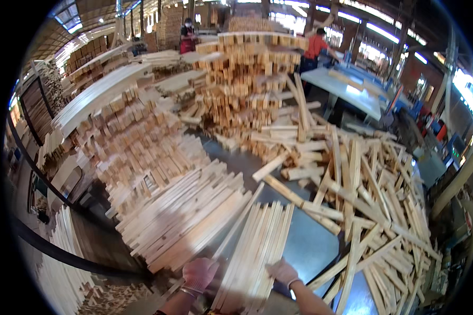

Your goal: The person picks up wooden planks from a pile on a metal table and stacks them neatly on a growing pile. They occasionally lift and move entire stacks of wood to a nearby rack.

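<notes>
My left hand (198,274), in a pinkish work glove, is closed around a thin wooden strip (240,219) that slants up and away to the right. Beside it, a row of pale wooden strips (257,244) lies side by side on a dark metal tabletop (311,239). At that row's right edge, my gloved right hand (284,273) has its fingers curled over the outermost strips. A wider layered stack of strips (186,210) stands just to the left, close to my left hand.
A jumbled heap of loose wooden pieces (373,194) covers the right side. Tall stacked wood (247,79) rises ahead. A black metal rail (73,260) curves along the left. Two people work farther off, one in red (315,47) near a pale machine table (344,92).
</notes>
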A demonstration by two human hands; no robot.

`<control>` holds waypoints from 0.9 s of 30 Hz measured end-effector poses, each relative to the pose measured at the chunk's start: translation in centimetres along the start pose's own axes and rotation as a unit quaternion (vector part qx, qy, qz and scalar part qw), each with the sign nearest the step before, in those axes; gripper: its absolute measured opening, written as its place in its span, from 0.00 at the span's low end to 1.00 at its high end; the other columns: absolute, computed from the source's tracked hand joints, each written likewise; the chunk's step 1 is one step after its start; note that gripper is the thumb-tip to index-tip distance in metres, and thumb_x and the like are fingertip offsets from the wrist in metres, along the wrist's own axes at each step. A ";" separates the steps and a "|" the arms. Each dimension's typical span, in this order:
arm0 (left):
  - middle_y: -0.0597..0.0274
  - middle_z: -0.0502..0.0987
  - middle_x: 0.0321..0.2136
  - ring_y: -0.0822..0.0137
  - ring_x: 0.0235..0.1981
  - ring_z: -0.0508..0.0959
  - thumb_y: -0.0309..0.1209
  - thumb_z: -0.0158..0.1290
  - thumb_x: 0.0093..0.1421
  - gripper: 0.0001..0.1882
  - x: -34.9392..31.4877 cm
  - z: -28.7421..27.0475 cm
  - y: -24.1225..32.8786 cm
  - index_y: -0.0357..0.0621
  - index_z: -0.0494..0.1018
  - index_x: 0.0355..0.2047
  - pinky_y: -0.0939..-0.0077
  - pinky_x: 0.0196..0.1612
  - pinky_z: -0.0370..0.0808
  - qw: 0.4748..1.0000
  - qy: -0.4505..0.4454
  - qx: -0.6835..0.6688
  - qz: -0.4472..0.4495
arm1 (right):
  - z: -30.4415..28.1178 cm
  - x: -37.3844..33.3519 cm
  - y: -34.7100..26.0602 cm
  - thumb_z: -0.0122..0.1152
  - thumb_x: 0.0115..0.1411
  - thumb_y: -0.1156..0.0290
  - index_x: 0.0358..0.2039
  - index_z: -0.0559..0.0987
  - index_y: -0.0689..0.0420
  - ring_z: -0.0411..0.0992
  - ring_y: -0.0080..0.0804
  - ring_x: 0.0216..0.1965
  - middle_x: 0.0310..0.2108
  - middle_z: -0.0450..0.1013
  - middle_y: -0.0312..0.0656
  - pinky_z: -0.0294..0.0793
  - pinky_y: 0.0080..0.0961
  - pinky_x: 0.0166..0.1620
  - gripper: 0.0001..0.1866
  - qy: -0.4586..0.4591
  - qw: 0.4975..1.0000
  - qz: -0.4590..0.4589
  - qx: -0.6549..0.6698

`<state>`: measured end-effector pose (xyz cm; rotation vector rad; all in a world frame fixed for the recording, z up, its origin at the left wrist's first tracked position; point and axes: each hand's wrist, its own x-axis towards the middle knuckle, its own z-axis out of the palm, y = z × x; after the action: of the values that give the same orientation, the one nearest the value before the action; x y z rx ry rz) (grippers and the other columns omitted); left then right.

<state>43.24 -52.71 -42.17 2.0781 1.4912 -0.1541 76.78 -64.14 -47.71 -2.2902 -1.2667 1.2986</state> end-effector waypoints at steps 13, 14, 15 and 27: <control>0.43 0.83 0.51 0.48 0.53 0.82 0.56 0.56 0.66 0.45 -1.8 12.4 -5.7 0.43 0.59 0.74 0.60 0.54 0.78 0.956 -0.131 -0.254 0.062 | 0.4 -1.4 -1.5 0.64 0.57 0.48 0.61 0.63 0.77 0.82 0.55 0.48 0.40 0.82 0.61 0.80 0.39 0.54 0.46 0.017 0.996 0.049 0.071; 0.45 0.81 0.55 0.53 0.57 0.81 0.57 0.59 0.64 0.49 -1.1 8.0 -0.9 0.43 0.55 0.76 0.63 0.58 0.76 0.940 -0.195 -0.279 0.001 | 0.3 -1.3 0.1 0.66 0.57 0.50 0.61 0.64 0.76 0.82 0.52 0.47 0.41 0.82 0.60 0.80 0.37 0.53 0.45 0.016 0.991 0.080 0.106; 0.43 0.80 0.58 0.54 0.59 0.80 0.57 0.63 0.60 0.55 -0.1 9.5 -1.4 0.41 0.53 0.77 0.64 0.61 0.75 0.945 -0.170 -0.279 -0.009 | 0.9 -0.5 0.0 0.67 0.56 0.52 0.61 0.65 0.74 0.82 0.50 0.46 0.42 0.82 0.58 0.80 0.36 0.51 0.44 0.003 0.986 0.085 0.143; 0.27 0.72 0.63 0.39 0.58 0.80 0.54 0.73 0.54 0.61 -6.2 -0.4 3.5 0.28 0.55 0.74 0.55 0.59 0.79 0.980 0.035 -0.135 0.144 | -4.1 -9.5 -6.7 0.76 0.55 0.68 0.70 0.67 0.59 0.77 0.31 0.43 0.49 0.79 0.42 0.79 0.30 0.47 0.44 0.026 0.892 -0.080 0.445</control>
<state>44.01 -58.46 -37.95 2.0627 1.1593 0.2233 73.89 -66.52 -35.90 -1.5129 -0.6004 1.3509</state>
